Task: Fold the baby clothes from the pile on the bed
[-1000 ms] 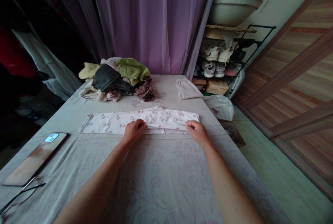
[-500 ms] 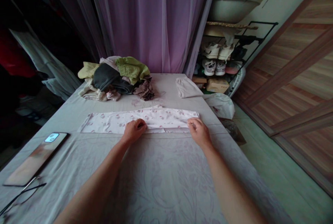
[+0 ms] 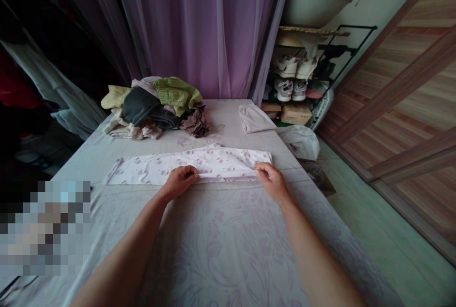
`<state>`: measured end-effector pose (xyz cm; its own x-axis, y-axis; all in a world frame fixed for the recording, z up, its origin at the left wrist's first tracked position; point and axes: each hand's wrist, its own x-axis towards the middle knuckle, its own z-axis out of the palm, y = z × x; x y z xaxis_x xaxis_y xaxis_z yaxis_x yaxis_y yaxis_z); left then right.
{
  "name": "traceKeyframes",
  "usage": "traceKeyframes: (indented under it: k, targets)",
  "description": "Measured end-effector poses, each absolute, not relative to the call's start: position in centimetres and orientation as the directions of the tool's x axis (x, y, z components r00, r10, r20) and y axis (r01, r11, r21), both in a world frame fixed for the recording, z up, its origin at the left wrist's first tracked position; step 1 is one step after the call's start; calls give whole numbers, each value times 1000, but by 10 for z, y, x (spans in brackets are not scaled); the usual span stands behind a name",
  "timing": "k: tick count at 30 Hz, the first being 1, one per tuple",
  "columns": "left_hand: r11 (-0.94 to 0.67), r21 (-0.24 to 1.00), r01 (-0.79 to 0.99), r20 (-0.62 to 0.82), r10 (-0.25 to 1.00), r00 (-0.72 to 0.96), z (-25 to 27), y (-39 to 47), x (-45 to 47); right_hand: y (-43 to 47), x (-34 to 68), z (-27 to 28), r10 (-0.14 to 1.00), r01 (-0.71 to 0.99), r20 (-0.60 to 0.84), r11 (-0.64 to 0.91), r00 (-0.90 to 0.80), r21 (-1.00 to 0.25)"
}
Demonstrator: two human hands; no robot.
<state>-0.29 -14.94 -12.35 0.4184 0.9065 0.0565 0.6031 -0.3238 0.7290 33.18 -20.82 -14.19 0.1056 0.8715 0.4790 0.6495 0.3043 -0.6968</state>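
Note:
A pair of white pants with a small pink and grey print lies folded lengthwise in a long strip across the cloth-covered table. My left hand pinches the near edge of the pants around their middle, fingers curled. At the right end, my right hand grips the same edge between thumb and fingers. Between the two hands the near edge is drawn into a narrow, plain white fold. The fingertips partly cover the fabric they hold.
A heap of clothes sits at the back left, beside a purple curtain. One folded pale garment lies at the back right. Beyond the right edge stand a shoe rack and a white plastic bag. A pixelated patch covers the left front.
Both hands keep hold of the near edge, and the white fold between them shows more clearly. The view has shifted slightly. The phone at left is now hidden by the pixelated patch.

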Motion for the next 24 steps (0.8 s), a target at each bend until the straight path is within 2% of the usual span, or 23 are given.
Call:
traceKeyframes:
  k: [6,11,16,19,22,24]
  targets:
    - [-352,687,636,85,908,410,-122,-151,-2,-211,332,-139,862,832,505,246,48,-498]
    - [-399,602,691,93,895,436,-119,-153,0,-213,329,-146,887,914,444,278,-126,-295]
    - [-409,555,724,138,904,405,-119,-155,2,-216,330,-152,888,917,448,261,-106,-301]
    - [-406,566,717,173,910,378,-124,-153,1,-217,334,-153,880,891,443,332,-174,-309]
    - [-434,581,688,173,892,417,-131,-150,0,-217,337,-153,867,869,434,395,-245,-299]
    - [-465,579,670,177,874,453,-134,-149,-1,-217,337,-153,863,876,446,387,-235,-287]
